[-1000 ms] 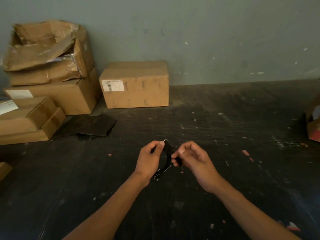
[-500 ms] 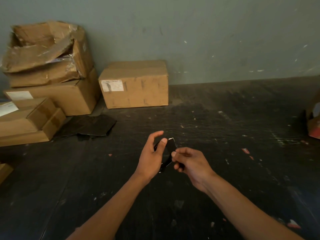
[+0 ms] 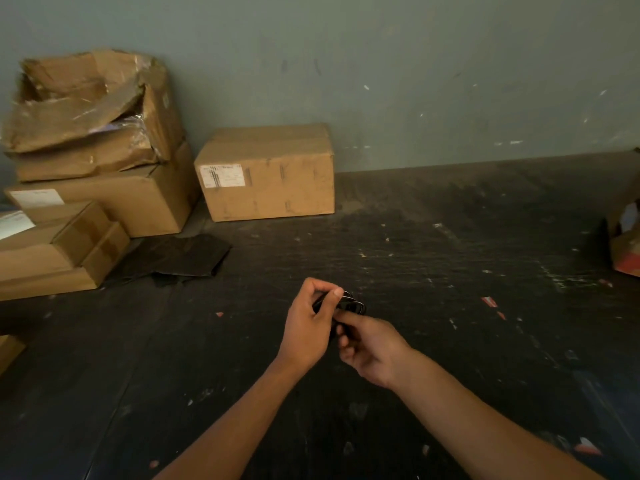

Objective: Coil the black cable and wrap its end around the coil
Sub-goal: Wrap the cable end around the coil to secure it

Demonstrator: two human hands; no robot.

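Observation:
The black cable (image 3: 353, 304) is a small tight coil held in the air above the dark floor, between both hands. My left hand (image 3: 310, 323) pinches the coil's left side between thumb and fingers. My right hand (image 3: 372, 344) sits just below and to the right, its fingertips closed on the coil's lower part. Most of the coil is hidden by my fingers; only its upper right loops show.
Several cardboard boxes (image 3: 93, 181) are stacked at the left, and one closed box (image 3: 268, 173) stands by the wall. A black sheet (image 3: 180, 254) lies on the floor in front of them. An open box (image 3: 627, 244) sits at the right edge.
My right hand has dropped lower and slid under the coil. The coil has turned flatter, and my left fingers have closed over its top.

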